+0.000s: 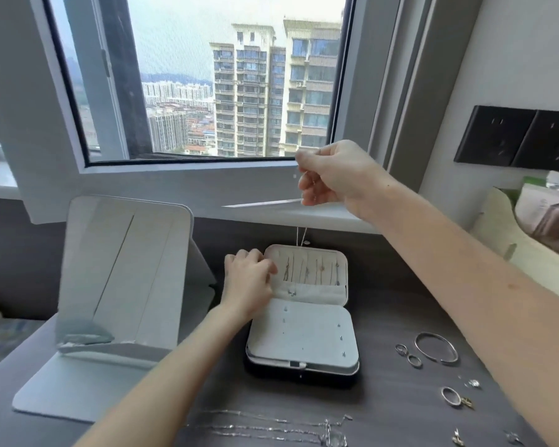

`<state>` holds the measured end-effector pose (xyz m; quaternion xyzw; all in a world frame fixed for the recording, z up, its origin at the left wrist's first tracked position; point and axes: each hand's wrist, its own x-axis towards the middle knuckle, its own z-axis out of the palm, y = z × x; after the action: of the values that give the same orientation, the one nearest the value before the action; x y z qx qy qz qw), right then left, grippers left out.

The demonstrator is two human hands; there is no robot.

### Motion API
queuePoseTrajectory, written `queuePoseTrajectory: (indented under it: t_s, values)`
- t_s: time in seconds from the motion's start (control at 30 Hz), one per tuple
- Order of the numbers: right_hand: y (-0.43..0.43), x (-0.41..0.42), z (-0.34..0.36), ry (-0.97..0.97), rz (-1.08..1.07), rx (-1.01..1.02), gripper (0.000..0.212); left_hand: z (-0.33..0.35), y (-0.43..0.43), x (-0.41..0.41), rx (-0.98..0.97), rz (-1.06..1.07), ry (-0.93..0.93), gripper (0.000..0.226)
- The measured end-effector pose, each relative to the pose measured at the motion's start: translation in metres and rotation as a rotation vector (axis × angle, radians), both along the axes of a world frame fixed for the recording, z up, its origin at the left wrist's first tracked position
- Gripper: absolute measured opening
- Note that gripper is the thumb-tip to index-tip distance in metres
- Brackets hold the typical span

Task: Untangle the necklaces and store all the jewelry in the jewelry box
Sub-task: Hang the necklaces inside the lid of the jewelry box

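A: Your thin chain [300,234]?
B: Your right hand [336,179] pinches it above the soft-lined jewelry box [304,337]. Your left hand [249,280] curls its fingers at the lid [347,275]; grip unclear.
A: Right of it?
B: One bangle [429,333], three rings [414,361].

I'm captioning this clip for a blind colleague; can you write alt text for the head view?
A person's right hand holds a thin necklace up over an open jewelry box on a dark desk, while the left hand touches the box's lid edge, where other chains hang. Rings, a bangle and more necklaces lie on the desk.
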<state>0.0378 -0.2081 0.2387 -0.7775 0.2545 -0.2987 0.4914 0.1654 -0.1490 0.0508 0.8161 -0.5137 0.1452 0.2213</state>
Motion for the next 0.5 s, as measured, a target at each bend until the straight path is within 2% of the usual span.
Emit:
queuePoseTrajectory:
  t_s: [0.1,0.27,0.43,0.5]
  values:
    - [-0.010,0.020,-0.007,-0.021,0.005,0.016,0.021,-0.011,-0.006,0.000,-0.068,0.029,-0.037,0.025]
    - [-0.022,0.045,-0.011,-0.070,0.005,0.020,0.018,-0.029,-0.015,0.003,-0.203,0.079,0.028,0.019]
    - [-0.029,0.062,-0.014,-0.100,-0.016,0.042,0.016,-0.033,-0.016,0.004,-0.193,0.063,0.139,0.021]
    - [-0.030,0.066,-0.015,-0.111,-0.014,0.053,0.016,-0.033,-0.016,0.005,-0.215,0.031,0.210,0.011]
